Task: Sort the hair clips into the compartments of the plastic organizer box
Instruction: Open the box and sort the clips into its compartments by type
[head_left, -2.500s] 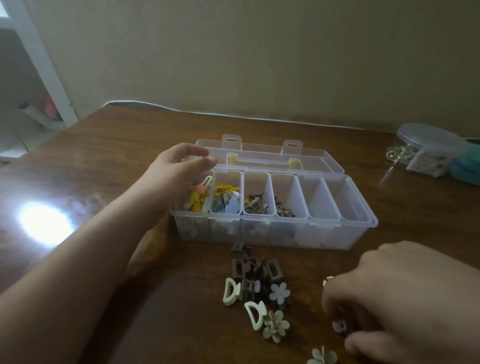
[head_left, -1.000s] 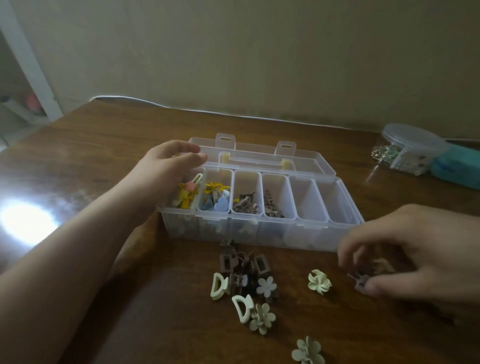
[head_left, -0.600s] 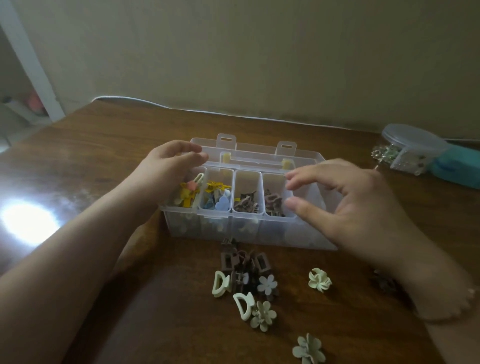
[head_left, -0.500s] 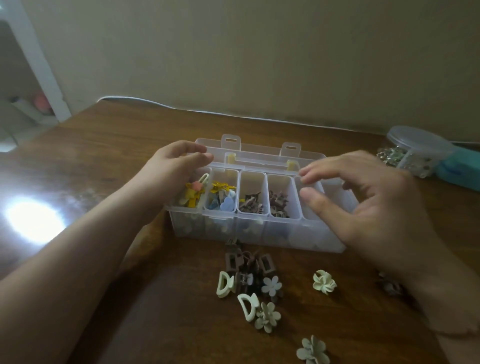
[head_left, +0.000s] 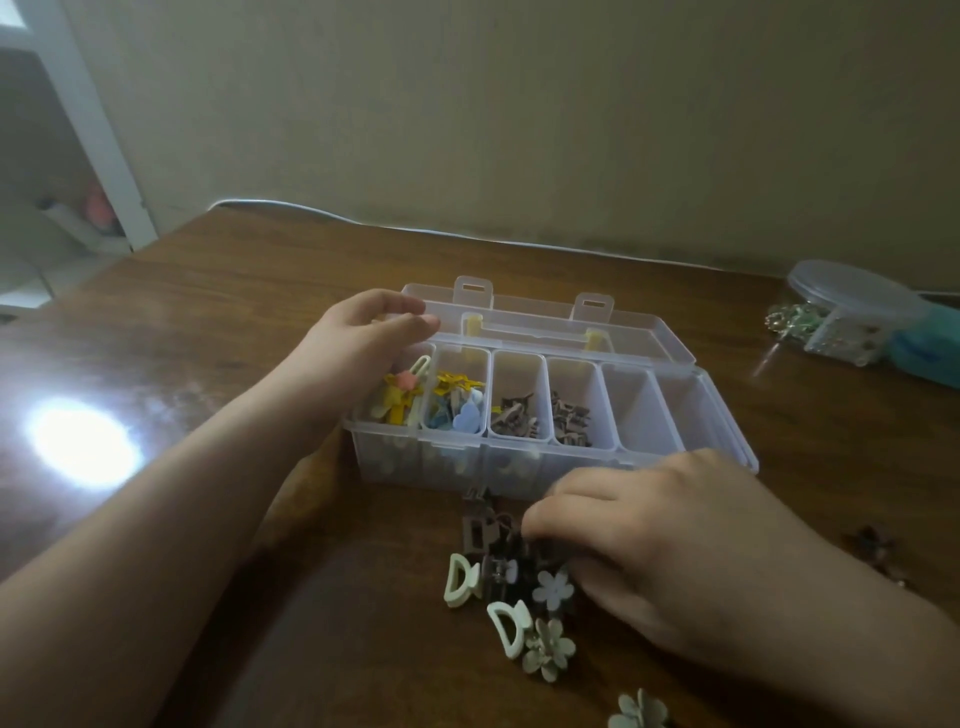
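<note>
Broadly, a dark wooden surface (head_left: 208, 338) fills the view, with a clear plastic organizer box (head_left: 550, 462) near its middle, lid (head_left: 545, 325) thrown back flat behind it. Six compartments run left to right: the first holds yellow and pink clips (head_left: 402, 395), the second yellow and blue clips (head_left: 457, 405), the third and fourth small brown clips (head_left: 540, 415), and nothing shows in the last two. The left hand (head_left: 358, 348) rests on the box's far left corner, fingers curled over the rim in a loose grip. The right hand (head_left: 660, 535) lies just in front of the box on a pile of loose hair clips (head_left: 493, 566), its fingers bent down among the dark ones; whether its grip has closed on a clip I cannot tell. Pale green claw clips (head_left: 460, 579) and flower clips (head_left: 550, 649) lie near that hand. At the far right sit a lidded round container (head_left: 852, 291) and a teal object (head_left: 930, 348).
</note>
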